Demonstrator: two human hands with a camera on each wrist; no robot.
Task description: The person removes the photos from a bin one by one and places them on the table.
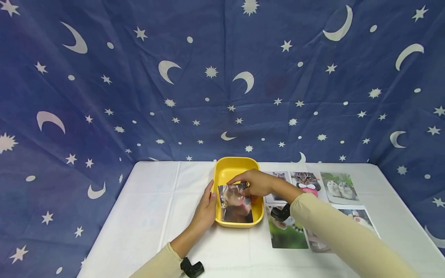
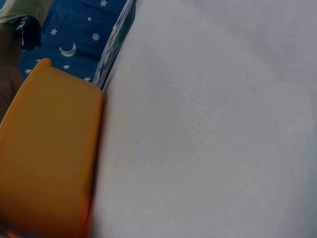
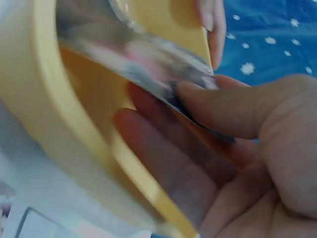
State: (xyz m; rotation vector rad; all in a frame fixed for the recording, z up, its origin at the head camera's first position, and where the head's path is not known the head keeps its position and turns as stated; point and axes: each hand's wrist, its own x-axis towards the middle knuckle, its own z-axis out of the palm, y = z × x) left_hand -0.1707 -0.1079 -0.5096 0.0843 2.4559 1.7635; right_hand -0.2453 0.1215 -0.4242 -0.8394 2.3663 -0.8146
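Observation:
A yellow plastic tub (image 1: 238, 224) stands on the white table in the head view; its side wall (image 2: 49, 148) fills the left of the left wrist view. My left hand (image 1: 205, 210) grips the tub's left rim; its fingertips (image 3: 214, 29) show at that rim in the right wrist view. Over the tub's right side reaches my right hand (image 1: 257, 183). It pinches a glossy photo card (image 1: 234, 202) between thumb (image 3: 213, 106) and fingers. The card (image 3: 141, 57) lies tilted within the tub's opening, with a blurred pinkish animal picture on it.
Several animal photo cards lie in rows right of the tub, among them two small pale animals (image 1: 342, 189), a tabby cat (image 1: 306, 179) and a green-backed one (image 1: 286, 235). My right sleeve (image 1: 340, 227) covers part of them. A blue starry cloth (image 1: 222, 96) hangs behind the table.

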